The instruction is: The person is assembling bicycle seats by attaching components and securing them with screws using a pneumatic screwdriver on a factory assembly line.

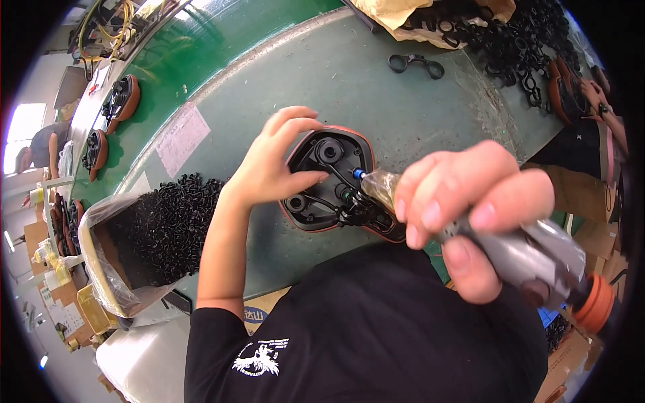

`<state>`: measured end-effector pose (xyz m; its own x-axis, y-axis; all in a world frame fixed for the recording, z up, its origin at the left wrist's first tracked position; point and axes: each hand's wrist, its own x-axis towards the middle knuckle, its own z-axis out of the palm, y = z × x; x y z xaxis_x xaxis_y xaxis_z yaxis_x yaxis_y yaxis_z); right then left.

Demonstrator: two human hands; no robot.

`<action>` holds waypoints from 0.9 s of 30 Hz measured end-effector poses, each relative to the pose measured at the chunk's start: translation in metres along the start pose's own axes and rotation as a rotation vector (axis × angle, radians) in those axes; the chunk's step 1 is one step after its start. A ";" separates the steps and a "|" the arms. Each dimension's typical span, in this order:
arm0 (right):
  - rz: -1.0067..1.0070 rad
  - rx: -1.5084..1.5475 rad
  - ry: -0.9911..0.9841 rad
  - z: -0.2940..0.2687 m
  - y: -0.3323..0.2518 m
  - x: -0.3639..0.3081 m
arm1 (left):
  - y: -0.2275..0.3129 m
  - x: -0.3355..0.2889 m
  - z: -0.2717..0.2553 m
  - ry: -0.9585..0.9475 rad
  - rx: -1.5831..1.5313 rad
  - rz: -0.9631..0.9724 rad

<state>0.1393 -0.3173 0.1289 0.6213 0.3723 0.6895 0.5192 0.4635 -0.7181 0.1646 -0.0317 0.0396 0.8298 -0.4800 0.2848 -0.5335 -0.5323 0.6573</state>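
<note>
A bicycle saddle lies upside down on the green table, its black underside facing up inside a reddish-brown rim. Two round mounts sit in its wide part, and the narrow nose points to the lower right. My left hand is gripping the wide part, fingers over the far rim and thumb on the inside. In my right hand is a grey power screwdriver with a tape-wrapped front and an orange ring at its rear. Its blue tip points into the saddle's underside; whether it touches a screw, I cannot tell.
An open plastic-lined box holds many small black parts at left. A black double-ring piece lies beyond the saddle, near a heap of similar pieces. Paper sheet, other saddles on the green belt. Another person's hand at far right.
</note>
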 end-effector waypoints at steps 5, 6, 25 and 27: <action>0.133 -0.040 -0.020 0.002 0.004 0.008 | -0.034 0.017 0.025 -0.147 -0.238 0.054; 0.154 -0.016 0.027 0.007 0.008 0.007 | -0.037 0.016 0.031 -0.106 -0.309 0.081; 0.172 -0.220 -0.098 0.043 0.078 0.010 | -0.033 -0.016 0.072 0.211 -0.462 -0.034; 0.234 -0.143 -0.125 0.041 0.082 0.011 | -0.034 -0.019 0.072 0.208 -0.492 -0.045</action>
<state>0.1652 -0.2423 0.0816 0.6614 0.5555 0.5039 0.4538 0.2386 -0.8586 0.1548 -0.0547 -0.0383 0.8916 -0.2894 0.3482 -0.3983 -0.1355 0.9072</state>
